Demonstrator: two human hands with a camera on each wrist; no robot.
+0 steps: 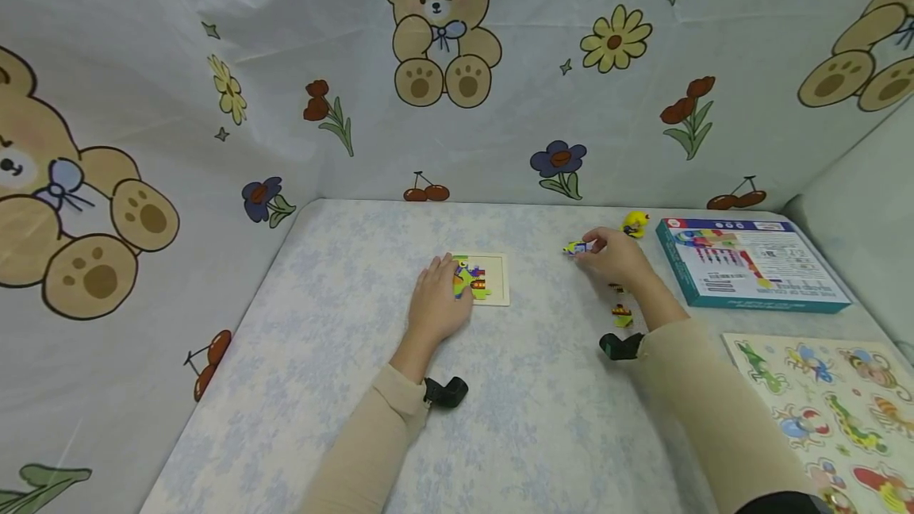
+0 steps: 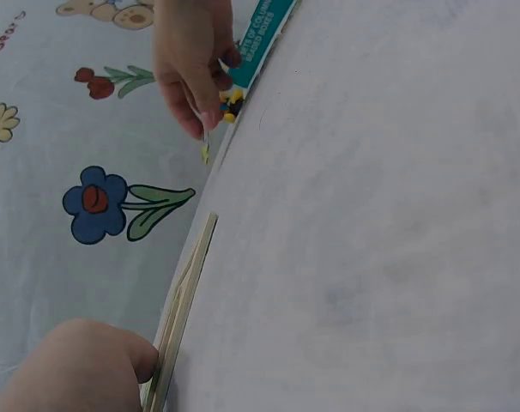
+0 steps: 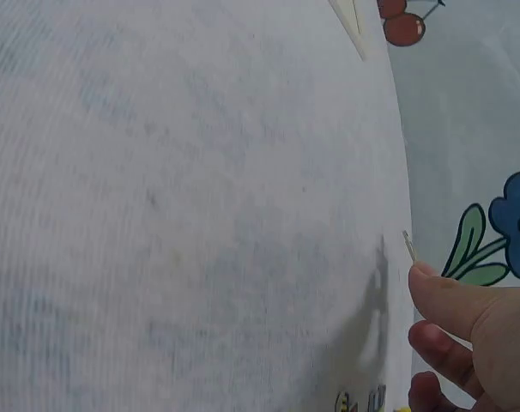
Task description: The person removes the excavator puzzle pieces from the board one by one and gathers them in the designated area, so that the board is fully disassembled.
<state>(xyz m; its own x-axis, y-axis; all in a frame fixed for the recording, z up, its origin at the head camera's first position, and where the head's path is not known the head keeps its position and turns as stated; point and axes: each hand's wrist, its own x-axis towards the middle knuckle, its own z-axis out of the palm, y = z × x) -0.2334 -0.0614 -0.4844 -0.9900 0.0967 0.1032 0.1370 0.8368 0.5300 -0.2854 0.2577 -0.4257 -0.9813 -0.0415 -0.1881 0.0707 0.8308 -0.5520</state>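
A small wooden puzzle tray lies flat on the table, with colourful puzzle pieces set in it. My left hand rests over the tray's left side, fingers extended, covering part of it. In the left wrist view, the thumb touches the tray's edge. To the right, my right hand pinches a thin puzzle piece between thumb and fingertips, above the table. The right wrist view shows this piece nearly edge-on. Loose pieces lie under the right forearm, partly hidden.
A small yellow toy sits behind the right hand. Farther right lies a teal-edged box. In front of it is a sheet with insect and animal pictures, partly covered by the right sleeve. A patterned cloth backdrop rises behind the table.
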